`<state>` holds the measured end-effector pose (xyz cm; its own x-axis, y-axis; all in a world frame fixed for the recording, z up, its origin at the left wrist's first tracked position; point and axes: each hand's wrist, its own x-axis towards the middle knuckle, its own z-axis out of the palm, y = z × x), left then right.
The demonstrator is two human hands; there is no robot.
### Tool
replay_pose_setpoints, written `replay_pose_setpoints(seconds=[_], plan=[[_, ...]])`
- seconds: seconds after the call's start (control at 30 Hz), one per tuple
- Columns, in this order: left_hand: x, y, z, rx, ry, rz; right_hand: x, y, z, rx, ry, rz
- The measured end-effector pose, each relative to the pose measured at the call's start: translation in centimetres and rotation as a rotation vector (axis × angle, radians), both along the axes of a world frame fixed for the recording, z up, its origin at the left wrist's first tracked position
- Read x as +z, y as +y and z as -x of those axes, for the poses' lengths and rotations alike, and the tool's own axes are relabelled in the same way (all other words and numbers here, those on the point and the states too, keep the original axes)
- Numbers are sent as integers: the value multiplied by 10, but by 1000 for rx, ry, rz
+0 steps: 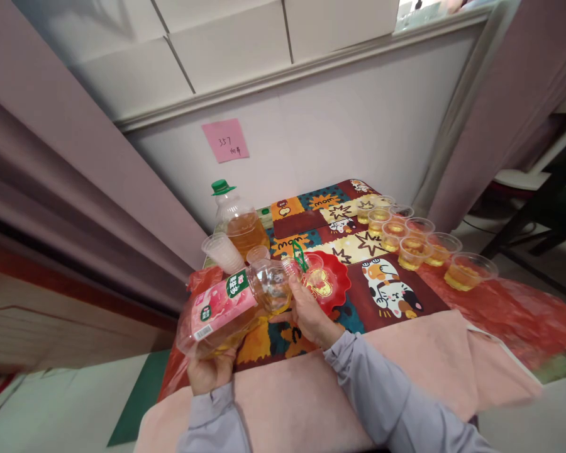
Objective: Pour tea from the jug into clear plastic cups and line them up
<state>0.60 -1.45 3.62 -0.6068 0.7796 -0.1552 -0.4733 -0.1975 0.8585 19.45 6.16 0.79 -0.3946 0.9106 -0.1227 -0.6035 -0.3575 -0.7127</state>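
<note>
A large clear juice bottle (226, 308) with a pink label lies tilted in my hands, its neck pointing right and a little yellow liquid along its lower side. My left hand (211, 372) grips it from below near the base. Around the shoulder and neck, my right hand (309, 313) is closed, with the thumb on top. A green loop handle (300, 255) hangs at the bottle's mouth. Just beyond is a red scalloped dish (342, 277); a clear rim shows over it, but whether it is a cup in the dish is hard to tell.
A second juice bottle (246, 231), green-capped, stands at the back left beside a tilted stack of clear plastic cups (224, 253). Several cups of yellow liquid (412, 251) stand in rows on the right. A patterned mat (321, 220) covers the table, with pink cloth (302, 402) in front.
</note>
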Motion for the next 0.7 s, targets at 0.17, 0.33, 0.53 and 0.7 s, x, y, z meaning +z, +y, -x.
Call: replay_pose_setpoints(seconds=[0.17, 0.33, 0.53, 0.7], plan=[[-1, 0, 0, -10, 6, -28, 0, 1, -1, 5, 8, 22], [-8, -1, 6, -30, -8, -54, 1, 1, -1, 19, 26, 32], [-13, 0, 12, -29, -21, -45, 2, 2, -2, 48, 40, 13], [-11, 0, 10, -37, -20, -37, 1, 3, -2, 43, 31, 27]])
